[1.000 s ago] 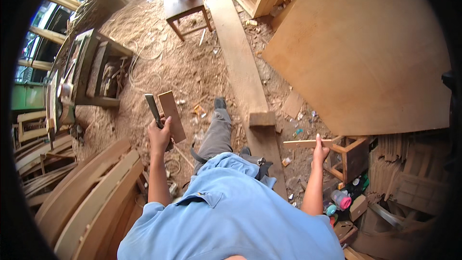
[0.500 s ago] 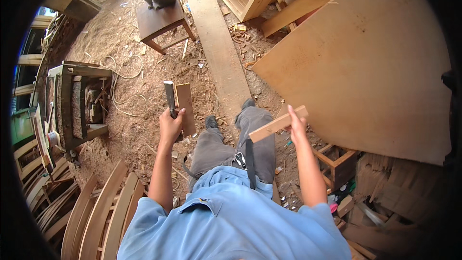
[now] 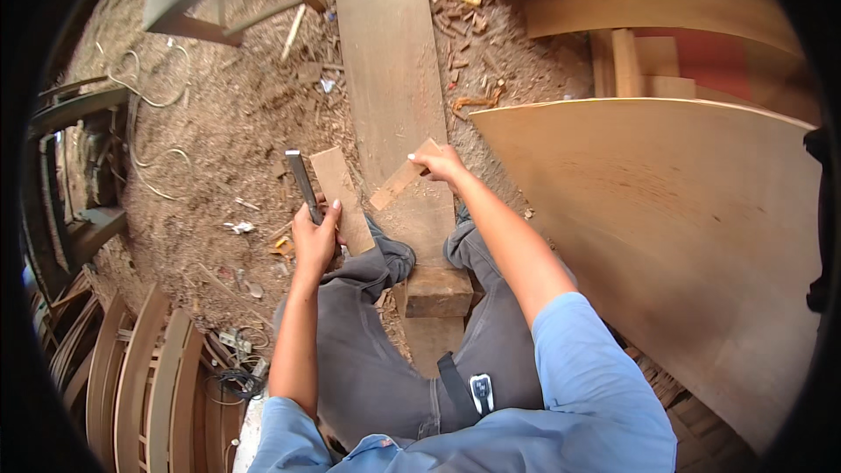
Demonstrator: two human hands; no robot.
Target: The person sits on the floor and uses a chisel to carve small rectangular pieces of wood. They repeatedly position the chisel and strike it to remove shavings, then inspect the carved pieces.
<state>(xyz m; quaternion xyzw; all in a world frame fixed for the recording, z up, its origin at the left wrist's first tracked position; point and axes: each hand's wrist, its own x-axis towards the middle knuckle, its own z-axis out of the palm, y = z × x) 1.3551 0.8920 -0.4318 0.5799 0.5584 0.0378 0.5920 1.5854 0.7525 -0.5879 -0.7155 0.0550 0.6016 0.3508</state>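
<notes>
We straddle a long plank (image 3: 390, 96) that runs away from us over sawdust ground. Right of the plank a big plywood sheet (image 3: 666, 236) leans close, its curved edge near our right knee; left of the plank the ground lies open up to a wooden frame (image 3: 83, 175). Our left hand (image 3: 314, 241), arm bent, is closed around a dark chisel (image 3: 302, 184) and a flat board (image 3: 343, 197), just left of the plank. Our right hand (image 3: 438, 162), arm stretched forward, grips a small wood strip (image 3: 399, 182) tilted over the plank.
</notes>
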